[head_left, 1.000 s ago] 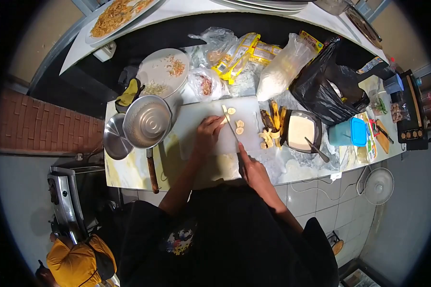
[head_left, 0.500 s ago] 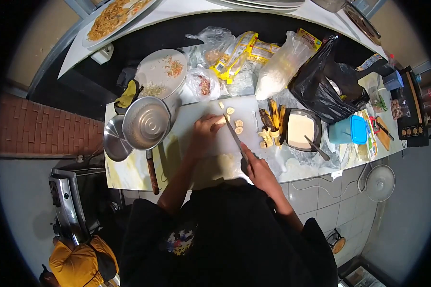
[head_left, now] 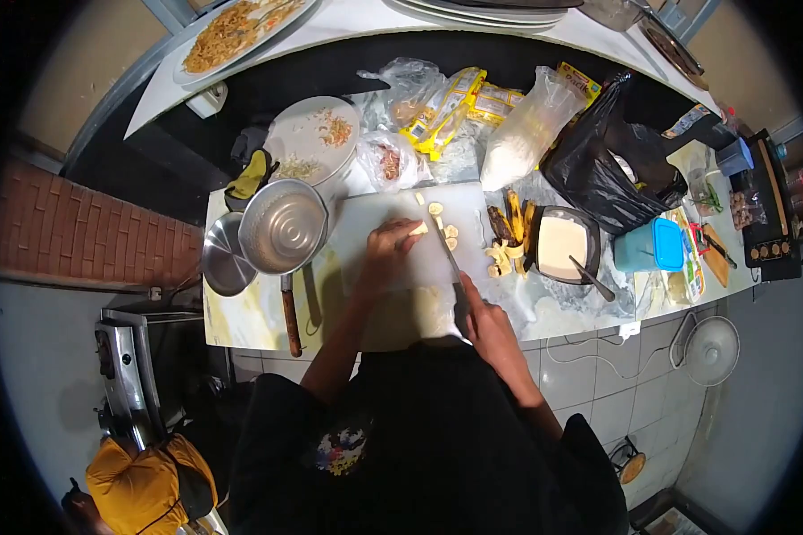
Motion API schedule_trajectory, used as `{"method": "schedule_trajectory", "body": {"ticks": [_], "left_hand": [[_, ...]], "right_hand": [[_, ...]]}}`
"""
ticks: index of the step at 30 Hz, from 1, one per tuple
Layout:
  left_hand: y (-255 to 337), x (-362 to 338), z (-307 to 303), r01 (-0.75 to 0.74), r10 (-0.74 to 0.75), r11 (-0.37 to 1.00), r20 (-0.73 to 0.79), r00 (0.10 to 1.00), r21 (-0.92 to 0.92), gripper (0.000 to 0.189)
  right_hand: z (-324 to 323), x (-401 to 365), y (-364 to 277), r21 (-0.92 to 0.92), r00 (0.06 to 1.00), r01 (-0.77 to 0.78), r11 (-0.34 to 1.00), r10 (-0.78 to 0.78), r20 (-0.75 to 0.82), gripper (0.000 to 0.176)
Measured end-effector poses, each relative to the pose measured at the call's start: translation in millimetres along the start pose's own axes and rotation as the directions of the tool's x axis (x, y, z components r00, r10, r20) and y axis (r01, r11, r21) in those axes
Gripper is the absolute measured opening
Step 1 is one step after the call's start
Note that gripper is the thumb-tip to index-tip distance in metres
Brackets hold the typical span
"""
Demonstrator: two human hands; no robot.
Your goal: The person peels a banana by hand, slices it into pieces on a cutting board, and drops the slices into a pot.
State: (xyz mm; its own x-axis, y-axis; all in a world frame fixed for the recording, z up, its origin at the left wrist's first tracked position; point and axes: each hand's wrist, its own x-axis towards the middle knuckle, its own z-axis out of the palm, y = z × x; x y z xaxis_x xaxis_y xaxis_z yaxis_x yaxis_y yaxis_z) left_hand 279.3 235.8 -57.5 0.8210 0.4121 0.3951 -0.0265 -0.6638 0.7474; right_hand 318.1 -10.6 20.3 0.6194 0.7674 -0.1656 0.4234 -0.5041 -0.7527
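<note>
My left hand (head_left: 391, 245) is closed around a short piece of peeled banana (head_left: 418, 229) on the white cutting board (head_left: 357, 214). My right hand (head_left: 491, 328) grips the handle of a knife (head_left: 447, 248). The blade points away from me, just right of the banana piece, close to several round banana slices (head_left: 451, 234). A small banana end (head_left: 419, 198) lies farther up the board. Dark-spotted banana peels (head_left: 514, 223) are heaped at the board's right side. Past them stands a black bowl (head_left: 595, 242) of pale batter, with a spoon (head_left: 592, 275) in it.
On the left are a saucepan (head_left: 285, 227), a steel lid (head_left: 226, 259) and a plate (head_left: 285, 134) with shredded food. Behind the board lie plastic bags and yellow packets (head_left: 451, 111). To the right sit a black bag (head_left: 598, 160) and a blue-lidded container (head_left: 667, 244). Another person (head_left: 143, 486) is at lower left.
The knife has come away from the banana piece to the right, next to the slices. My left hand still holds the piece. The whole view has shifted slightly.
</note>
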Motion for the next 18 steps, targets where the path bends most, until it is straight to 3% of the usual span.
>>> {"method": "schedule_trajectory", "body": {"ticks": [5,7,8,10,13,16,18], "left_hand": [[-6,-5,8,-0.090,0.095,0.995,-0.098,0.991,0.049,0.029],[-3,2,2,0.023,-0.019,0.991,0.028,0.999,-0.135,0.029],[1,3,1,0.024,-0.019,0.990,0.035,0.999,-0.137,0.029],[15,8,0,-0.119,0.120,0.991,-0.016,0.993,0.067,0.034],[9,12,2,-0.205,0.204,0.978,0.013,0.979,0.050,0.033],[7,10,9,-0.130,0.132,0.989,0.021,0.991,-0.071,0.031],[4,12,10,-0.121,0.123,0.991,0.030,0.992,-0.052,0.029]], "right_hand": [[3,-4,4,-0.065,0.997,0.067,0.996,-0.070,-0.039,0.073],[4,-5,3,-0.064,0.997,0.062,0.996,-0.064,-0.036,0.072],[5,-5,2,-0.064,0.998,0.059,0.996,-0.061,-0.033,0.071],[1,-8,-6,-0.055,1.000,0.004,0.998,-0.003,0.010,0.071],[6,-10,-8,-0.028,0.999,-0.029,0.999,0.029,0.025,0.071],[7,-10,-8,0.004,0.999,-0.047,0.999,0.047,0.014,0.071],[8,-10,-11,0.020,0.995,-0.089,0.996,0.088,0.034,0.071]]}}
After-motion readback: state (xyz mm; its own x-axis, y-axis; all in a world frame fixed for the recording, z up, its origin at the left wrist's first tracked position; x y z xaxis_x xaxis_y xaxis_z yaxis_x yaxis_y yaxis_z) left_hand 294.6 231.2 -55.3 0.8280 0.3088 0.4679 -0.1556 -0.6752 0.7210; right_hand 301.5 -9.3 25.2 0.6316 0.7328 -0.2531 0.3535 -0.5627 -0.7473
